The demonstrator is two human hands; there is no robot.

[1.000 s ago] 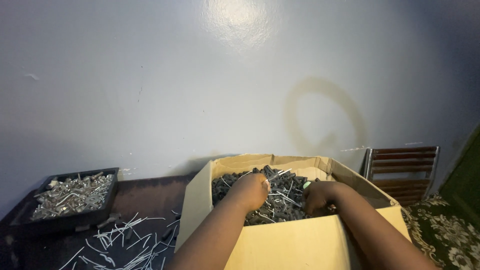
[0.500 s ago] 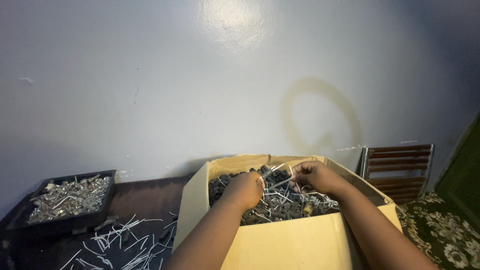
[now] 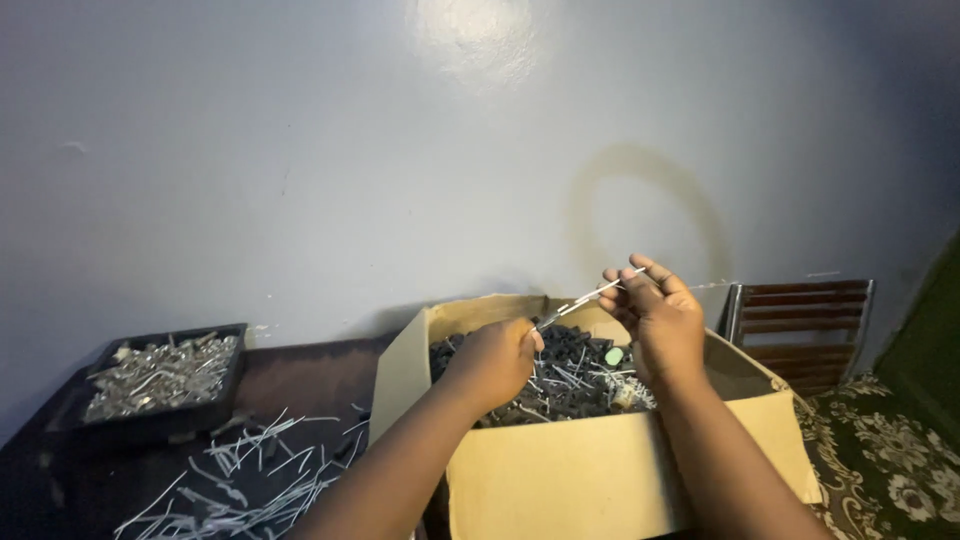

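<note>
Fingers (image 3: 640, 285) of the right hand (image 3: 655, 320): pinching the upper end of a thin silver metal rod (image 3: 590, 297), remaining fingertips extended upward, palm turned toward the left.
Left hand (image 3: 495, 360): knuckles up, fingers curled and pressed together around the rod's lower end.
Rod: held slanted between both hands, above the open brown cardboard box (image 3: 560, 480), clear of its contents.
Forearms: both reach forward from the lower edge of view, the right raised higher than the left.
Box contents: heap of small black parts (image 3: 575, 375) mixed with silver pins, one small green piece among them.
Dark counter (image 3: 300, 365): carries loose silver metal strips (image 3: 250, 475) beside the box and, far left, a black plastic tray of silver metal pieces (image 3: 160, 372).
Slatted wooden chair back (image 3: 800, 320): right of the box, against the pale wall.
</note>
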